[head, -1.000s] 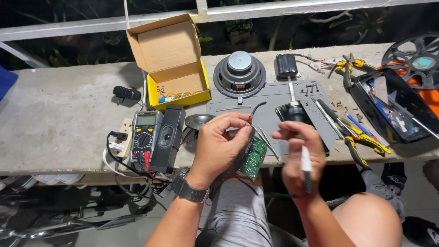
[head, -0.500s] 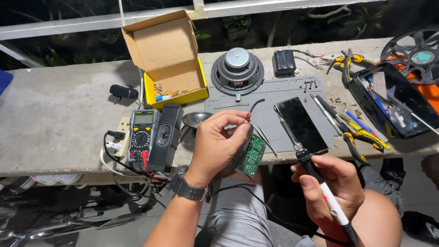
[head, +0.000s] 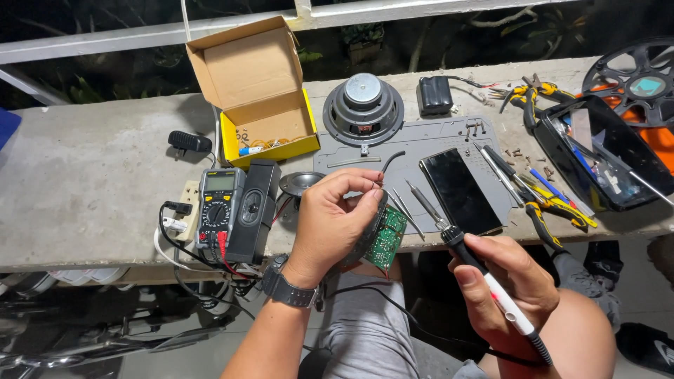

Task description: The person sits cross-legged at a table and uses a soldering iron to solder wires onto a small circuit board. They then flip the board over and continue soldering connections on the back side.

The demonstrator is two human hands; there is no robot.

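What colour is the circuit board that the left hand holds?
The circuit board in the left hand is green, with small pale markings; the head view shows it best.

Concrete bench point(head: 84, 182) carried: open cardboard box point(head: 256, 91), multimeter point(head: 219, 207), loudspeaker driver point(head: 363, 109), grey work mat point(head: 421, 144), smartphone point(head: 460, 189), pliers point(head: 554, 207), black tray point(head: 604, 158).

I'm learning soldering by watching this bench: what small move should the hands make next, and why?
Probably bring the soldering iron tip over to the green circuit board. The right hand holds the iron with its tip pointing up and left, apart from the board, while the left hand holds the board up beside it.
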